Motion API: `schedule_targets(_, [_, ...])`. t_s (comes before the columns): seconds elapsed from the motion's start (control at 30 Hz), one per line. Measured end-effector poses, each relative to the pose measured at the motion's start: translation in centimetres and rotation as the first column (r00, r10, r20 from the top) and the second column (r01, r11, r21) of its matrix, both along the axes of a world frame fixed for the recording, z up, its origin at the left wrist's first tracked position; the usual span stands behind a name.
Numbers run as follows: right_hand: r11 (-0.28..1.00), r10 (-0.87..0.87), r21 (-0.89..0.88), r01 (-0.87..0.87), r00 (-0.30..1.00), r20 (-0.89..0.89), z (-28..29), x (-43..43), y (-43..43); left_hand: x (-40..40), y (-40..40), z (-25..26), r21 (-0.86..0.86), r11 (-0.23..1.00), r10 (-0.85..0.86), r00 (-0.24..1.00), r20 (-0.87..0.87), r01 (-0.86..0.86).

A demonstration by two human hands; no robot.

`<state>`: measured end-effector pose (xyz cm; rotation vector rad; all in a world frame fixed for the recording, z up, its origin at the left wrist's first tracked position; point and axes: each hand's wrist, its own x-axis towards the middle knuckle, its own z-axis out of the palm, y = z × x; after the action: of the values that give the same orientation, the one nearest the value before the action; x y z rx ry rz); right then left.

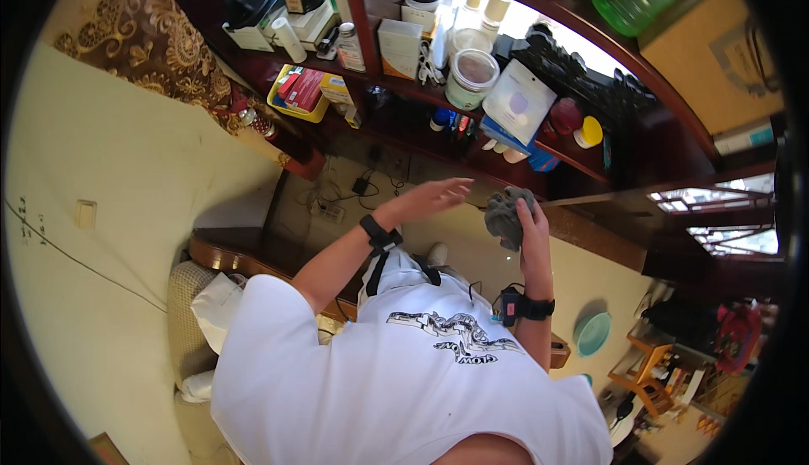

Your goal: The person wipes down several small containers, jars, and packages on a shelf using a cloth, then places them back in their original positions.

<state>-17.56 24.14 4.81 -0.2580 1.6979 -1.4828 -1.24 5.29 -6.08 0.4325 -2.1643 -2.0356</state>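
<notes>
A crumpled grey cloth (pixel 507 218) is gripped in my right hand (pixel 535 232), held in front of the dark wooden cabinet. To its left my left hand (pixel 431 199) is raised with fingers stretched towards the cloth, apart from it and holding nothing. Above both hands, the cabinet shelf (pixel 398 85) bears a clear lidded tub (pixel 473 79), a white and orange box (pixel 399 49) and a white flat packet (pixel 519 99). A yellow-lidded jar (pixel 588 132) stands near the shelf's right end.
A yellow basket (pixel 297 106) of small boxes sits at the left of the cabinet. Cables and a power strip (pixel 327 211) lie on the floor below. On the right are a teal basin (pixel 592 333) and a wooden stool (pixel 646 364). A patterned curtain (pixel 158 41) hangs at left.
</notes>
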Motion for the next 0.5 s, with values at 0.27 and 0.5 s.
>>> schedule_targets(0.27, [0.838,0.533,-0.13,-0.529,0.846,-0.012,1.6,-0.4,1.9,-2.8,5.2,6.9,0.132,0.986,0.119,0.98,-0.157,-0.099])
schedule_targets(0.5, [0.784,0.583,-0.181,-0.594,0.804,-0.117,0.9,-1.7,2.4,-0.1,8.0,6.1,0.006,0.938,0.346,0.938,-0.002,-0.346])
